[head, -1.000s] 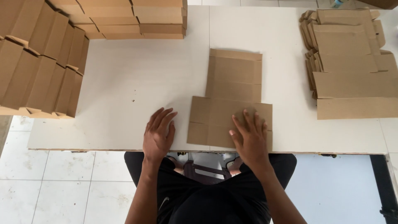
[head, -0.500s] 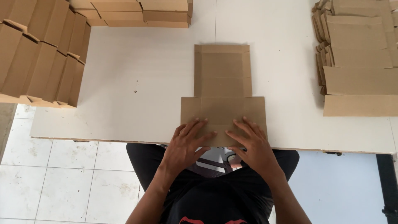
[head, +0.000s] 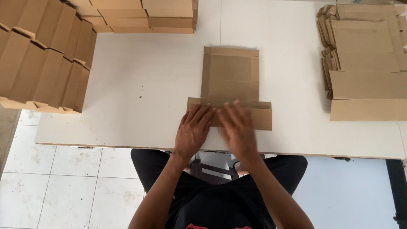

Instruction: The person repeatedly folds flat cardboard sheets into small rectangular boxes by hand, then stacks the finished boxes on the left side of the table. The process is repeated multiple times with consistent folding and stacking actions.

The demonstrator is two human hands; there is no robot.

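A flat brown cardboard box blank (head: pixel 231 76) lies in the middle of the white table (head: pixel 140 89), its near flap folded up over itself into a narrow band. My left hand (head: pixel 193 131) lies flat on the left part of that folded flap, fingers spread. Beside it, my right hand (head: pixel 237 129) presses on the flap's middle; it is blurred by motion. Both hands press on the cardboard and neither one grips it.
Rows of folded cardboard boxes (head: pixel 40 63) stand at the left edge, and more (head: pixel 144 15) at the back. A stack of flat blanks (head: pixel 369 63) lies at the right. The table's front edge is just below my hands, with tiled floor (head: pixel 63 186) beneath.
The near flap of the blank has been folded over away from me, so it looks narrower. Both hands have slid forward onto the fold.
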